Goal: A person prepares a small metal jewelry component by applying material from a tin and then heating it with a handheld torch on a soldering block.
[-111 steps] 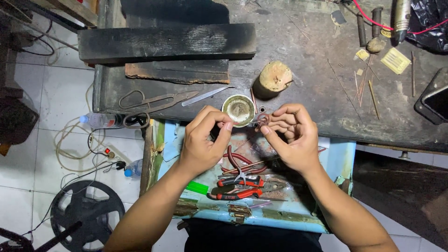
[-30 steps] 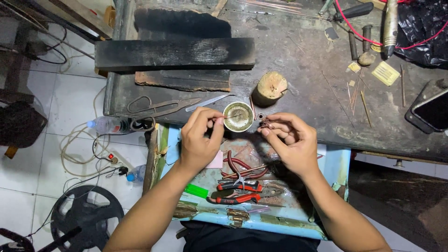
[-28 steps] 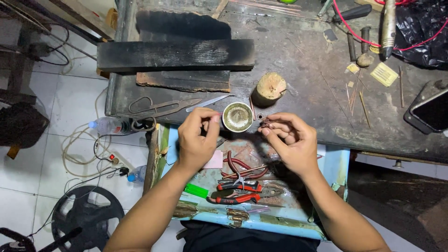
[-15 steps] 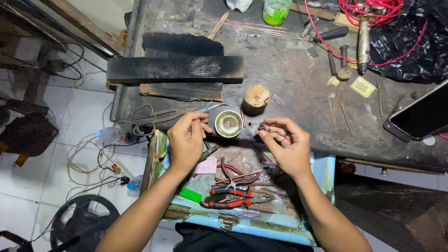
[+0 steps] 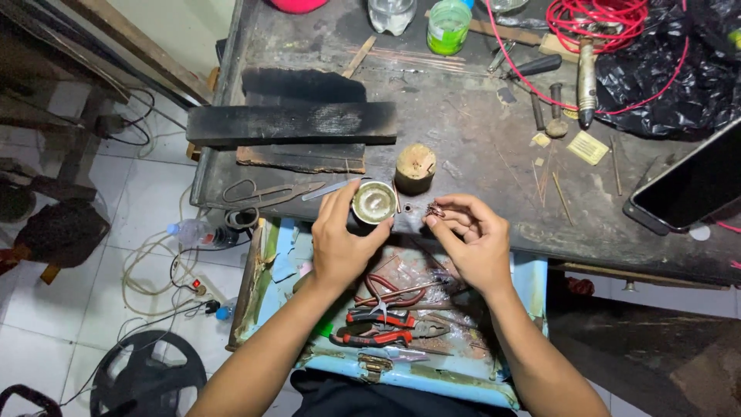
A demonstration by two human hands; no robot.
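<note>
Gripping a small round tin [image 5: 375, 203] at the near bench edge, the left hand [image 5: 340, 245] steadies it while the right hand [image 5: 472, 241] pinches a tiny metal piece [image 5: 436, 210] just right of it.

A single head camera looks steeply down from above the person's own seat, facing the far edge of the table [image 5: 478, 147] at 12 o'clock. It sits fairly near: both forearms rise from 6 o'clock and meet near the centre, left hand [image 5: 340, 239] and right hand [image 5: 472, 245]. Tiled floor [image 5: 85, 309] fills 8 o'clock, and a blue toolbox [image 5: 401, 371] lies right beneath.
</note>
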